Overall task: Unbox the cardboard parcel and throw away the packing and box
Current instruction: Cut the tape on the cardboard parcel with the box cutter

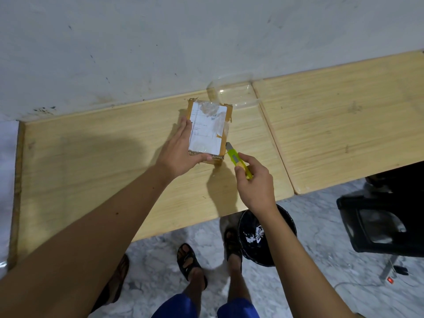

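A small cardboard parcel (210, 128) with a white shipping label and clear tape lies on the wooden table (91, 161) near the wall. My left hand (181, 150) grips its left side and near edge, thumb along the front. My right hand (254, 182) is closed around a yellow-green utility knife (237, 160). The knife's tip touches the parcel's near right corner.
A clear plastic lid or container (231, 92) sits behind the parcel by the wall. A second table (344, 125) adjoins on the right. A black waste bin (267, 237) stands on the floor by my sandalled feet (190, 260). A black chair (385, 221) is at the right.
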The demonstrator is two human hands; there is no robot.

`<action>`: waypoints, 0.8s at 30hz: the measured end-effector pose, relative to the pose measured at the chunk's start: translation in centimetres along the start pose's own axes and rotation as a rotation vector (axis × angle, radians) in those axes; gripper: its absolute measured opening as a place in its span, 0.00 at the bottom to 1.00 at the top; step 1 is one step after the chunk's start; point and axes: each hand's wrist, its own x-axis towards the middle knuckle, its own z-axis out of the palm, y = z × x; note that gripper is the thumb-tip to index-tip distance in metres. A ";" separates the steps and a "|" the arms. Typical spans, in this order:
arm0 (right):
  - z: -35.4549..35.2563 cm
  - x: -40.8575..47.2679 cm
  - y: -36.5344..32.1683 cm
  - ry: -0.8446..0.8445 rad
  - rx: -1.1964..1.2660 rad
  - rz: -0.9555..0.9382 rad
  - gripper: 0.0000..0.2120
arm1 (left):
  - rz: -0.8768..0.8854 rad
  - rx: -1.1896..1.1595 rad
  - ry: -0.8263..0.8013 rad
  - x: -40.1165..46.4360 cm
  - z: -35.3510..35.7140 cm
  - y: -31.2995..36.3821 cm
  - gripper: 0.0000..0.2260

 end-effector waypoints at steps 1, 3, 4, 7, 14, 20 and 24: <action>-0.2 0.0 -0.1 0.013 0.011 0.005 0.16 | 0.003 -0.014 -0.008 0.0 -0.3 -0.1 0.57; -0.7 -0.4 -0.2 0.038 0.037 0.009 0.16 | 0.049 -0.043 -0.015 0.2 -1.3 -0.5 0.53; -0.9 -0.7 -0.3 0.043 0.048 0.012 0.16 | 0.091 -0.051 -0.009 0.2 -1.8 -0.8 0.48; -1.1 -2.0 -0.1 0.042 0.064 0.035 0.15 | 0.201 -0.030 0.008 0.2 -3.0 -1.9 0.37; -0.4 -4.9 0.7 0.023 0.134 0.087 0.14 | 0.208 -0.069 0.072 0.4 -2.6 -3.1 0.29; 0.6 -4.2 1.2 0.000 0.130 0.106 0.15 | 0.257 -0.077 -0.014 0.8 -2.4 -3.0 0.33; 0.1 -3.6 1.4 0.019 0.129 0.108 0.15 | 0.306 0.136 0.009 0.9 -2.3 -2.6 0.30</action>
